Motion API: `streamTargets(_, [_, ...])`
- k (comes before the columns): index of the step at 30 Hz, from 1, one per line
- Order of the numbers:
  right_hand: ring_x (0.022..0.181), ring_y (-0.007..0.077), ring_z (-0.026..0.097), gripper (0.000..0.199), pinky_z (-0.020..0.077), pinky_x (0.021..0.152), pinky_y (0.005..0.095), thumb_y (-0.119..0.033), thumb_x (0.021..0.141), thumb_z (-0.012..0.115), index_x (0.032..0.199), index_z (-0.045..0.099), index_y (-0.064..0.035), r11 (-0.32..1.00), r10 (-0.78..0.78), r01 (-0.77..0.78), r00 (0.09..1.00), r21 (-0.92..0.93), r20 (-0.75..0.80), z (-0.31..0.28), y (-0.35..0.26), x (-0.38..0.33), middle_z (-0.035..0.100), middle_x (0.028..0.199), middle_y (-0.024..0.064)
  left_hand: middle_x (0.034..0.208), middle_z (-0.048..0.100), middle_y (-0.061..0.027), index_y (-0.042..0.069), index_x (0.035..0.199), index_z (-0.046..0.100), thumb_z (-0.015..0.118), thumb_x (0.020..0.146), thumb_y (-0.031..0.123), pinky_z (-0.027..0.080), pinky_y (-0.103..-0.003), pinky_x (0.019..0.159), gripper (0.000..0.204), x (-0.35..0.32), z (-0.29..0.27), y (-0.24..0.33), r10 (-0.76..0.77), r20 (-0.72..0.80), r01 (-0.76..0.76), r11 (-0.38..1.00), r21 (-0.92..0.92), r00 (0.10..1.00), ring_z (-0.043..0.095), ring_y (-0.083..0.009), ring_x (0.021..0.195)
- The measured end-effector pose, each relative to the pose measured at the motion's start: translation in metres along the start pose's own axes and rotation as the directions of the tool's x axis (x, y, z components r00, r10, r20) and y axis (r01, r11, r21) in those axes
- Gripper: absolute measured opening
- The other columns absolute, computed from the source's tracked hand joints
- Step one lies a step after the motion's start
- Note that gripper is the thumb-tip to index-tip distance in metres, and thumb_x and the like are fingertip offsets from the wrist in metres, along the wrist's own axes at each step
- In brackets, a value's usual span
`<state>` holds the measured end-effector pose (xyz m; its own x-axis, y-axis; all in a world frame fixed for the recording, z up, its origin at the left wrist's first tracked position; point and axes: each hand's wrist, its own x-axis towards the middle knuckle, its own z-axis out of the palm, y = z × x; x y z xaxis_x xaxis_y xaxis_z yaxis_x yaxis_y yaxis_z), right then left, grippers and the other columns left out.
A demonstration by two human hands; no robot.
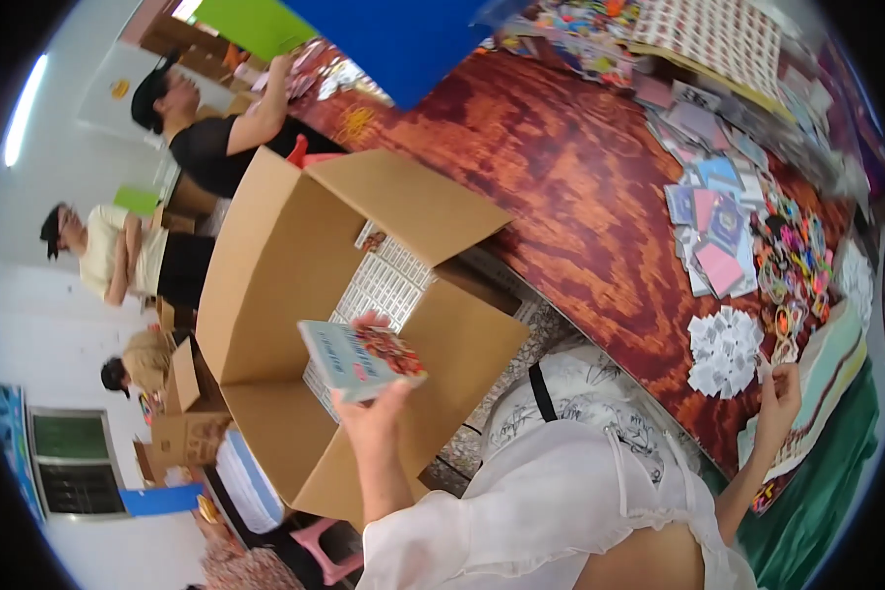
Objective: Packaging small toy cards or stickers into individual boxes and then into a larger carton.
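The left hand (372, 417) holds a pale-blue box (342, 356) (partly red).

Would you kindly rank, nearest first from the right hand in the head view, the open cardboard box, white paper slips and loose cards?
1. White paper slips, just left of the right hand.
2. Loose cards, farther up the table.
3. Open cardboard box, farthest left.

it's bright in here: a white tube light (26, 110) glares at the left, washing over the pale wall (18, 221). the paper pile (726, 352) is nearly blown out, while the carton (265, 305) falls into soft shade inside. print on the small box (349, 362) in the left hand (376, 407) looks soft. toward the rim everything bends, then drops to black corners.
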<state>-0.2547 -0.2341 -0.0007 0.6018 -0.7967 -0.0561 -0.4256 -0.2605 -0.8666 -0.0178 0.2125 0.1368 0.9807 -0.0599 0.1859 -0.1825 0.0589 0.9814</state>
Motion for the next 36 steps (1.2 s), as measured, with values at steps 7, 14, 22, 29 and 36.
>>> streamTargets(7, [0.069,0.0071,0.055,0.011,0.0417,0.059,0.0213,0.004,0.087,0.061,0.097,0.063,-0.0016,0.91,-0.392,0.298,0.846,0.29,0.362,0.107,-0.165,0.002,0.059,0.082,0.0003,0.138,0.048,-0.0142,-0.003,0.139,0.039,0.074,0.079,0.002,0.047,-0.036,0.098,0.069,-0.002,-0.074,0.006,-0.109,-0.402,0.161,0.982,0.098,0.909,0.051,-0.0232,0.122])
streamTargets(14, [0.069,0.0088,0.057,0.002,0.0438,0.059,0.0229,0.002,0.084,0.065,0.082,0.065,0.0031,0.855,-0.515,0.306,0.603,0.419,0.61,0.211,-0.225,-0.009,0.061,0.082,0.0026,0.137,0.047,-0.014,-0.003,0.139,0.038,0.083,0.073,0.013,0.049,-0.033,0.091,0.082,-0.006,-0.01,0.005,0.122,-0.219,-0.085,0.982,0.171,0.968,0.055,-0.0194,0.11])
streamTargets(22, [0.064,0.0047,0.058,0.008,0.0425,0.052,0.0196,-0.01,0.089,0.069,0.094,0.068,-0.004,0.542,0.049,-0.512,0.811,0.666,0.583,0.159,-0.151,0.045,0.064,0.077,-0.0005,0.138,0.046,-0.0164,-0.007,0.142,0.034,0.084,0.068,0.008,0.042,-0.037,0.101,0.09,0.013,0.123,-0.069,-0.13,0.294,0.177,0.974,-0.139,0.947,0.051,-0.0236,0.119])
streamTargets(29, [0.063,0.0051,0.057,0.006,0.043,0.053,0.0209,-0.01,0.089,0.069,0.091,0.065,-0.0058,0.27,0.27,-0.462,0.878,0.845,0.394,0.091,-0.081,0.028,0.062,0.077,-0.0024,0.128,0.052,-0.0113,0.0,0.144,0.037,0.076,0.074,-0.008,0.046,-0.037,0.099,0.08,0.012,0.208,-0.128,-0.473,0.478,0.485,0.868,0.109,0.74,0.054,-0.0218,0.111])
streamTargets(36, [0.066,0.0061,0.058,0.011,0.0441,0.056,0.0225,-0.016,0.088,0.071,0.091,0.063,-0.0081,0.339,0.39,-0.361,0.894,0.869,0.219,0.069,-0.047,0.013,0.059,0.076,-0.0034,0.121,0.054,-0.0105,-0.001,0.138,0.043,0.081,0.073,0.001,0.048,-0.038,0.094,0.075,0.001,0.223,-0.155,-0.411,0.612,0.349,0.909,0.225,0.675,0.055,-0.0225,0.11])
